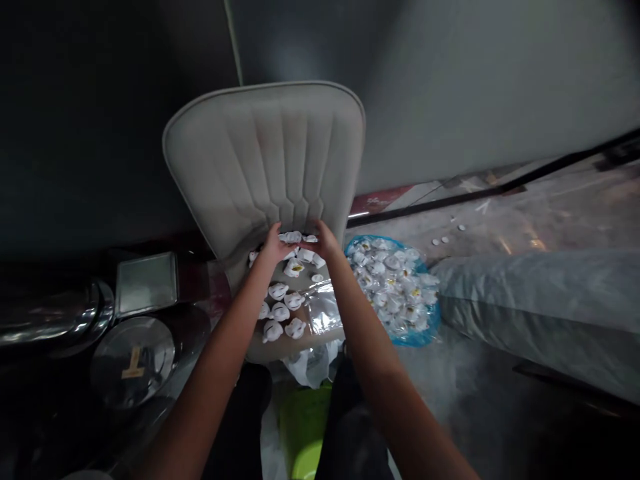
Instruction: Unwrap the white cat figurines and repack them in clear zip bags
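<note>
Room: dim corner here, a grey wall (500, 87) behind, and up against it a pale padded chair (265, 147), its backrest on the far side.
Chair seat (280, 350): doing duty as the work surface, probably because both arms reach it easily.
White pieces (279, 291): small, loose, a cluster near left and more at the far end; the spread likely keeps each one easy to pick out.
Left hand (275, 245): right in at the seat's far end, fingers bent inward over the pieces.
Right hand (325, 242): facing it, only a narrow gap between the two, a pose that would suit steadying something small. Is either gripping a piece? Cannot tell.
Clear packet (325, 310): flat and glinting, near right on the seat.
Blue bag (431, 333): on the floor to the right, heaped with similar white items, presumably to stop them scattering.
Green bucket (304, 420): near side, between the person's legs.
</note>
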Available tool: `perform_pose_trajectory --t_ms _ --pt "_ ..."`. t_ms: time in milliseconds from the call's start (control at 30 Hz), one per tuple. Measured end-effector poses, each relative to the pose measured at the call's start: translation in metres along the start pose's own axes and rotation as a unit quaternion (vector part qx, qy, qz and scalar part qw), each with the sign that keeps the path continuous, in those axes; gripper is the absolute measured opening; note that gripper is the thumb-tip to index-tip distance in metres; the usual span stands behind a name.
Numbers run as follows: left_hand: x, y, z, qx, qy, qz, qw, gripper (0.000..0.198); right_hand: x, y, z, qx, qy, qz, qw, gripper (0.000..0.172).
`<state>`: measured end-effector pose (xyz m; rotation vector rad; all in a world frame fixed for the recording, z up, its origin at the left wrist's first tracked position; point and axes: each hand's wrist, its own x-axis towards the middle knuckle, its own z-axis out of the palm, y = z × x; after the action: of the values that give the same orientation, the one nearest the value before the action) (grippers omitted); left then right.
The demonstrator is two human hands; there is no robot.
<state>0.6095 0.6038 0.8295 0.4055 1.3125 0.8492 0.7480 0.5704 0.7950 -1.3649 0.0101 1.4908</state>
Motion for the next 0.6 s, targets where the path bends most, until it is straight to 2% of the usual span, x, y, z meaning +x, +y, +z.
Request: perform_pose_trajectory --t_ms 67,167,267,367,400,467,533,600 --pt "-0.012 0.011 0.001 -0.025 -0.003 -0.015 1.000 0.021 -0.015 -0.004 0.002 -0.009 -0.027 -0.023 0.999 0.026" --pt "-0.038 0.014 -0.005 -0.047 0.013 -0.038 0.998 0.012 -0.036 0.000 -0.005 -0.017 -0.112 -0.074 0.991 0.023" --pt "-0.076 -0.009 -0.022 -0.030 -0.026 -0.016 0.999 0.013 -0.058 0.020 -0.041 -0.057 -0.150 -0.131 0.978 0.023" --pt "-0.126 -0.061 -0.054 0.048 -0.057 -0.064 0.995 0.016 -0.081 0.058 -0.101 -0.171 -0.092 -0.153 0.969 0.025" --pt "-0.144 -0.084 -0.067 0.064 -0.047 -0.085 0.993 0.017 -0.088 0.072 -0.122 -0.211 -0.050 -0.151 0.964 0.025" --pt "-0.178 -0.131 -0.094 0.109 -0.018 -0.136 0.985 0.022 -0.097 0.097 -0.158 -0.239 -0.021 -0.137 0.961 0.026" --pt "-0.207 -0.175 -0.117 0.143 -0.006 -0.174 0.974 0.033 -0.099 0.112 -0.176 -0.262 -0.013 -0.131 0.956 0.028" --pt "-0.227 -0.213 -0.131 0.158 -0.012 -0.222 0.962 0.040 -0.093 0.117 -0.174 -0.287 -0.026 -0.135 0.948 0.030"
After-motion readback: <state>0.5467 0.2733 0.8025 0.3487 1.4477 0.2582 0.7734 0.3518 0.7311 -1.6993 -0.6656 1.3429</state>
